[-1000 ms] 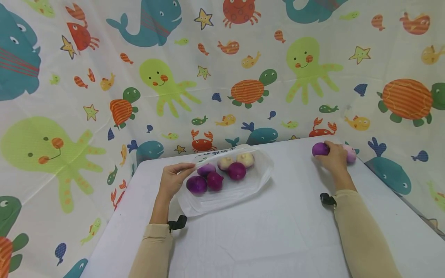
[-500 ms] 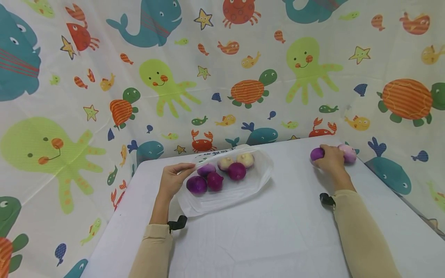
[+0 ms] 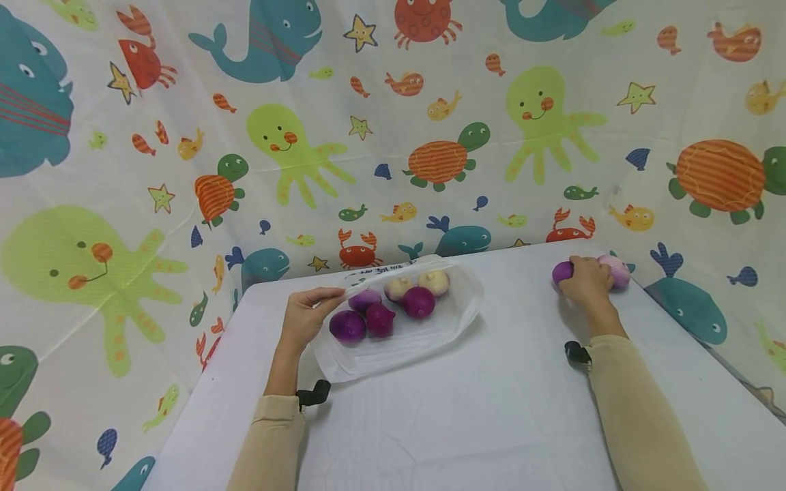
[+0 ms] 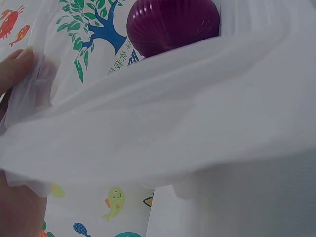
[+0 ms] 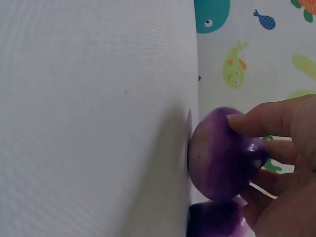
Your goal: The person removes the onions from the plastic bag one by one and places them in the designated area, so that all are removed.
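Note:
My left hand [image 3: 305, 318] pinches the edge of a white plastic bag [image 3: 399, 351] that lies spread with its mouth toward me. Inside the bag sit several purple onions [image 3: 418, 302] and two with pale ends [image 3: 433, 281]. At the far right of the table, my right hand [image 3: 587, 280] holds a purple onion [image 5: 222, 155] from above, thumb on one side and fingers on the other. Its underside is right at the tabletop. Close beside that hand rests a pinkish-purple onion [image 3: 616, 272], partly hidden by the fingers in the head view.
The white-covered table [image 3: 467, 423] ends at its back and right edges against a curtain [image 3: 381, 164] printed with sea animals. In the left wrist view, the bag shows a printed blue and green tree [image 4: 103, 27].
My right hand has come slightly toward me with the onion in its grip, and the onion shifted a little left, then back right. The left hand and the bag stay in place.

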Motion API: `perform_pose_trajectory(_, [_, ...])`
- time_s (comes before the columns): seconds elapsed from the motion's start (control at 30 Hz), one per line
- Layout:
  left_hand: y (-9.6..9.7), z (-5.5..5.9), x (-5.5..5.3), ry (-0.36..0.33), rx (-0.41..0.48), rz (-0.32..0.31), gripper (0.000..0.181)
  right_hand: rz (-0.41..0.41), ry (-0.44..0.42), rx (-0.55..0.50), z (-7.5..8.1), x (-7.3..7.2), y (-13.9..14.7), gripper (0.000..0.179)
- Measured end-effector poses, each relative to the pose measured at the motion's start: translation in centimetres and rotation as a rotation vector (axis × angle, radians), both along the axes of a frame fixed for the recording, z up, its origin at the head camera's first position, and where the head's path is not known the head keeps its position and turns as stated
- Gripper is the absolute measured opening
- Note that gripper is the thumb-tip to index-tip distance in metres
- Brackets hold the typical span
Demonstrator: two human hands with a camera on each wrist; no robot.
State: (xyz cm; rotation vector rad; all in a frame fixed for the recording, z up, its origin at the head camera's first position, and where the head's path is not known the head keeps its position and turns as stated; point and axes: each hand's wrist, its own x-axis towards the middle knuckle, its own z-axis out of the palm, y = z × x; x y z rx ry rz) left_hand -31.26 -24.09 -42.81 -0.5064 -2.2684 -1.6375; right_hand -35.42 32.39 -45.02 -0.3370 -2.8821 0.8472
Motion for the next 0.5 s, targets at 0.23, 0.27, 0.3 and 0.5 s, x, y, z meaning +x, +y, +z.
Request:
perform_pose_trajectory(0.23, [0.1, 0.2, 0.2, -0.007, 0.007, 0.000, 0.019, 0.043, 0.044, -0.022, 0.9, -0.3, -0.4, 0.072])
perform_pose_trajectory(0.27, [0.1, 0.2, 0.2, -0.006, 0.006, 0.000, 0.019, 0.060, 0.054, -0.035, 1.2, -0.3, -0.6, 0.072])
perform_pose_trajectory(0.3, [0.1, 0.2, 0.1, -0.003, 0.002, 0.000, 0.019, 0.080, 0.071, -0.050, 1.6, -0.2, -0.8, 0.072])
perform_pose_trajectory(0.5, [0.0, 0.2, -0.1, 0.007, -0.003, -0.002, 0.019, 0.208, 0.231, -0.106, 4.1, 0.4, -3.4, 0.065])
